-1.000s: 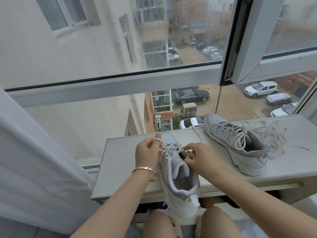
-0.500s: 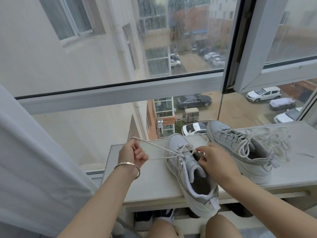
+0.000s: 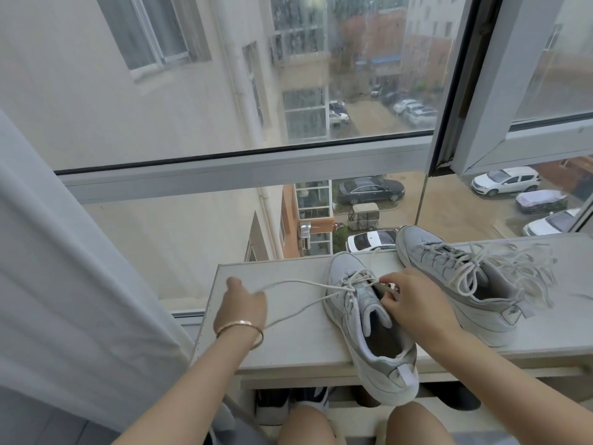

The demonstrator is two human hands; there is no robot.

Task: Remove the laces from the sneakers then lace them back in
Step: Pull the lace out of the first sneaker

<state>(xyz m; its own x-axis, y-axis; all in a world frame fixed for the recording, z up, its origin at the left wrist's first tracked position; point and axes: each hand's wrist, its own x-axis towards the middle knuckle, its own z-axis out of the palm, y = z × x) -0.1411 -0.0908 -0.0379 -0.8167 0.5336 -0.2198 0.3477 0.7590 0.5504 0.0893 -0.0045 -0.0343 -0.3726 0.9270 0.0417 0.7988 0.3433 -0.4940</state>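
A pale grey sneaker [image 3: 369, 335] lies on the white shelf [image 3: 288, 342], toe toward the window, heel hanging over the front edge. Its white lace [image 3: 298, 285] runs in a long loop from the eyelets out to the left. My left hand [image 3: 242, 305] holds that loop, well left of the shoe, a bracelet on the wrist. My right hand [image 3: 414, 303] rests on the shoe's right side and pinches at the upper eyelets. A second grey sneaker [image 3: 455, 284], still laced with loose ends spread out, sits to the right.
A window with a white frame [image 3: 244, 171] stands right behind the shelf. A white curtain [image 3: 64, 284] hangs at the left. Dark shoes [image 3: 288, 403] sit under the shelf. My bare knees show at the bottom edge.
My left hand has pulled the lace out to the left, away from the shoe, and the loop has grown longer. My right hand stays at the eyelets. The sneaker shifted slightly right.
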